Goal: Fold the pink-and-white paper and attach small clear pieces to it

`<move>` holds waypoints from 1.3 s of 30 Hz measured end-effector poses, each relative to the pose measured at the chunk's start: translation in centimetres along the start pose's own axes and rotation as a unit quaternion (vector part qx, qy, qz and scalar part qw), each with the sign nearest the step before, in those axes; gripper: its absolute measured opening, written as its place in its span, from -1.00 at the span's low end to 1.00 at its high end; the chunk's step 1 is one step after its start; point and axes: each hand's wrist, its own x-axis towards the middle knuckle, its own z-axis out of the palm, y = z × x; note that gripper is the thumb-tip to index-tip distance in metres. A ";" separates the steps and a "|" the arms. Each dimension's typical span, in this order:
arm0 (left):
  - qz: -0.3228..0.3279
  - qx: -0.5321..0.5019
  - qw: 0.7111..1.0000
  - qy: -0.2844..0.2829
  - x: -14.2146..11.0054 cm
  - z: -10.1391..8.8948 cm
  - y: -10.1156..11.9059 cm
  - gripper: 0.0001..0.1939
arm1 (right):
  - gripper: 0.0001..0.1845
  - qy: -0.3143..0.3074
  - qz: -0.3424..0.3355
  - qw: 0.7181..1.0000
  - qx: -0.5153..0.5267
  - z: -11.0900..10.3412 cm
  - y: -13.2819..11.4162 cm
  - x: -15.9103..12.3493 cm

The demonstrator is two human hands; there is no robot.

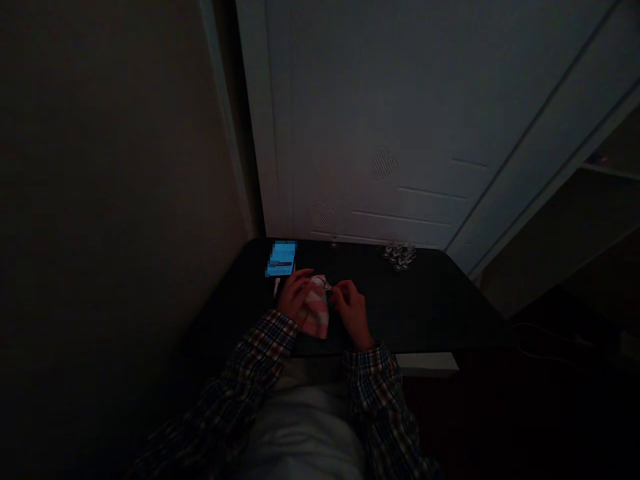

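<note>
A pink-and-white piece of cloth (316,315) lies on the dark table in front of me. My left hand (294,293) holds its left side, with bent fingers resting over the upper part. At the cloth's upper right, my right hand (351,308) is closed in a pinch on a small shiny thing (327,287). Dim light hides what kind of thing it is, and I cannot tell whether it is fixed to the cloth.
A lit phone (283,259) is at the table's back left, with a white strip (277,287) below it. Several small clear, shiny pieces (400,255) form a pile at the back right; a single similar piece (335,242) sits near the white panel (350,120). A white box (427,363) shows under the front edge.
</note>
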 end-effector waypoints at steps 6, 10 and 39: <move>-0.020 -0.024 0.999 0.014 0.0 0.1 -1.1 -0.79 | -0.76 0.001 -0.007 1.000 -0.005 0.0 0.1 0.0; -0.031 -0.001 0.999 0.033 0.1 0.1 -1.7 -0.82 | -0.75 -0.003 -0.003 1.000 -0.008 0.0 0.1 0.0; -0.030 -0.035 0.998 0.032 0.1 0.1 -0.7 -0.85 | -0.74 -0.001 -0.003 1.000 0.011 -0.1 0.0 -0.1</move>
